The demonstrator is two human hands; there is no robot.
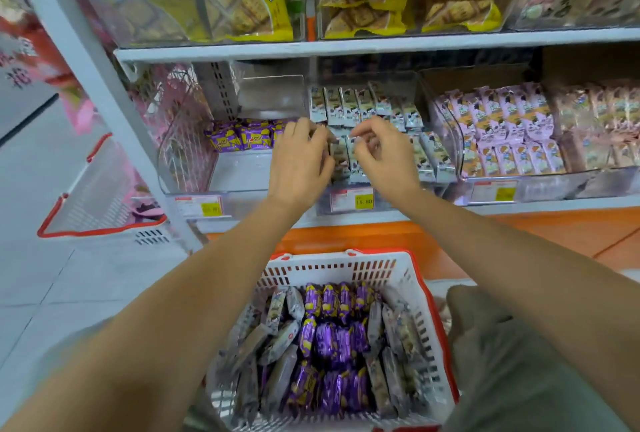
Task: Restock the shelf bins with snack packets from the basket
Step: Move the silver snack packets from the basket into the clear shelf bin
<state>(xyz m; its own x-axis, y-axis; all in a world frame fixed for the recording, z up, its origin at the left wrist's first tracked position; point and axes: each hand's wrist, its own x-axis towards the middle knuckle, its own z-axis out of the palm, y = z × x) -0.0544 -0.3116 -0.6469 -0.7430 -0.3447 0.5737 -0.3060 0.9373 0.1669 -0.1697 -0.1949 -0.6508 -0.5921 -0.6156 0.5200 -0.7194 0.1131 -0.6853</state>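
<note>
The grey packet (356,156) in hand stands in the front row of the middle bin (441,187), at the centre of the frame. The right hand (384,154) pinches its top edge between thumb and forefinger. The left hand (301,161) curls its fingers against the left side of that row, but I cannot tell whether it grips a packet, as its fingertips are hidden behind the knuckles.

To do this well, I judge the left hand should brace the row while the right seats the packet upright and flush with its neighbours. The purple packets (242,137) lie in the bin left of centre. The basket (346,267), bottom centre, holds more of both kinds. The frame's lower edge cuts off its near rim, and the print on the packets is too blurred to read.
</note>
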